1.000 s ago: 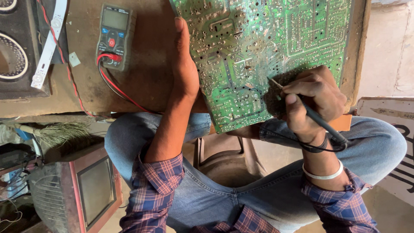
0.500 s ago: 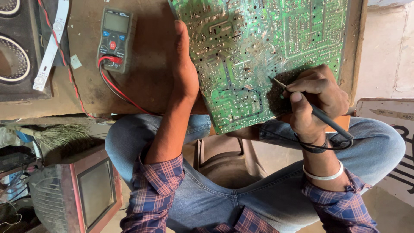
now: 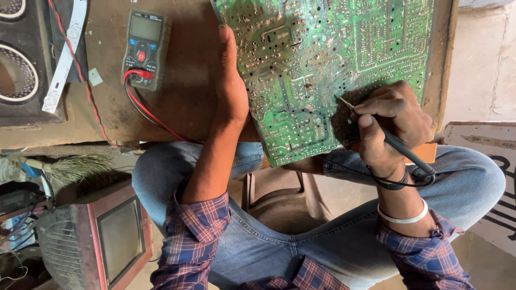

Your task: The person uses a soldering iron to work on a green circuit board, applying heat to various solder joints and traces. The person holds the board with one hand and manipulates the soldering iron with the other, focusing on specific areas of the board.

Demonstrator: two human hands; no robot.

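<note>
A large green circuit board [image 3: 317,59], solder side up, lies on the brown workbench [image 3: 188,91] and overhangs its near edge. My left hand [image 3: 232,86] lies flat along the board's left edge and steadies it. My right hand [image 3: 389,126] grips a black probe [image 3: 387,137] like a pen. The probe's metal tip touches the board near its lower right part. A black cable loops from the probe around my right wrist.
A grey multimeter [image 3: 144,45] with red and black leads lies left of the board. A speaker box [image 3: 24,70] and a white LED strip [image 3: 63,59] sit at the far left. A small red-cased old television [image 3: 115,241] stands on the floor beside my left knee.
My hands and the probe keep nearly the same place on the board. The view has shifted slightly; the probe tip stays on the same area.
</note>
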